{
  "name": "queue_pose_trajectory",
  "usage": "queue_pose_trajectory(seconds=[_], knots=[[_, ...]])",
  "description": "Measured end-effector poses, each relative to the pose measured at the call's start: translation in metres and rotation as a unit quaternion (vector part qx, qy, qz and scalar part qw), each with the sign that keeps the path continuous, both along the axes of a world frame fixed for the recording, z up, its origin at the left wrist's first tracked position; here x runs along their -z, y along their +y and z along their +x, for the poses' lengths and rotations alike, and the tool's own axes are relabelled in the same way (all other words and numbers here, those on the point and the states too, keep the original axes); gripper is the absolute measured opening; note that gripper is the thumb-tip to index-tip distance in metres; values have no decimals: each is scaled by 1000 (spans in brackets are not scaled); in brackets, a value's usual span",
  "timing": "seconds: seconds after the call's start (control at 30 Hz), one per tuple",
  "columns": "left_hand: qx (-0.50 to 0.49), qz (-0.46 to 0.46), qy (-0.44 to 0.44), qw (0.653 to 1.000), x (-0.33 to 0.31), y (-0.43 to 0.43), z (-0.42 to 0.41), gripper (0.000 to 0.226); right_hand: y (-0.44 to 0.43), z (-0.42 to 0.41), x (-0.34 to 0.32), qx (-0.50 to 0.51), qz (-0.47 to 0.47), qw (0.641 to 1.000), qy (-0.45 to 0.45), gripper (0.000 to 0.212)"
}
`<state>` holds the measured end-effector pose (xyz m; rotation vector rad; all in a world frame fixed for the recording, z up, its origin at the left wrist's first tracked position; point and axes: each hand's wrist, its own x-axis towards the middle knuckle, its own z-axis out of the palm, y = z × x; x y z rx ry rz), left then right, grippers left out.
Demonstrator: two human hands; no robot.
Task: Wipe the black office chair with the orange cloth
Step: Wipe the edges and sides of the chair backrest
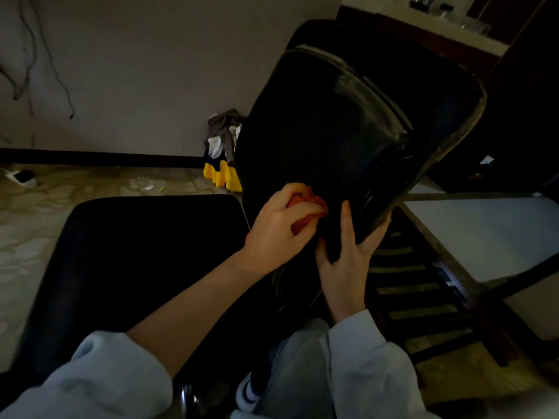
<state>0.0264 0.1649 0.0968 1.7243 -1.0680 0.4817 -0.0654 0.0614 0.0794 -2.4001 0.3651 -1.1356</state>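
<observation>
Here, in a dim room, left hand (278, 228) fingers bunch the crumpled orange cloth (308, 208) against the black leather office chair (332, 131); right hand (348, 264) fingers, spread, grip its edge.

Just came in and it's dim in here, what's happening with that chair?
A person is wiping the black office chair. Their left hand has the orange cloth bunched up and pressed against the lower part of the backrest. Their right hand grips the backrest's edge beside it, steadying it. The seat lies to the left, with nothing on it.
</observation>
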Motion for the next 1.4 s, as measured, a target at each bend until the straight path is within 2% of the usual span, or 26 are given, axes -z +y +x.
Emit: queue_pose_trajectory(seconds=[0.23,0.3,0.4,0.47,0.53,0.77,1.0,1.13,1.2,1.4], knots=[[-33,75,-3,997,42,27,1,27,6,-3,12,24,-25,999,20,81],[-40,54,18,998,43,30,0,28,7,-5,14,19,-28,999,27,82],[-41,-54,85,994,27,22,-5,27,6,-7,14,13,-28,999,30,83],[-31,-85,94,992,12,10,-8,27,5,-8,14,8,-29,999,31,85],[-23,-72,70,995,7,-1,-10,26,3,-8,15,4,-30,999,34,88],[-24,-51,70,996,33,5,-10,29,6,-4,16,11,-19,999,47,91],[-46,20,71,996,88,33,-15,27,13,-6,24,29,-19,997,72,90],[-56,-66,144,986,74,33,-15,27,15,-11,31,15,-6,996,90,90],[-58,-102,151,982,55,23,-16,27,16,-13,35,3,8,995,97,93],[-56,-93,142,984,45,2,-22,31,15,-12,42,0,1,996,91,103]])
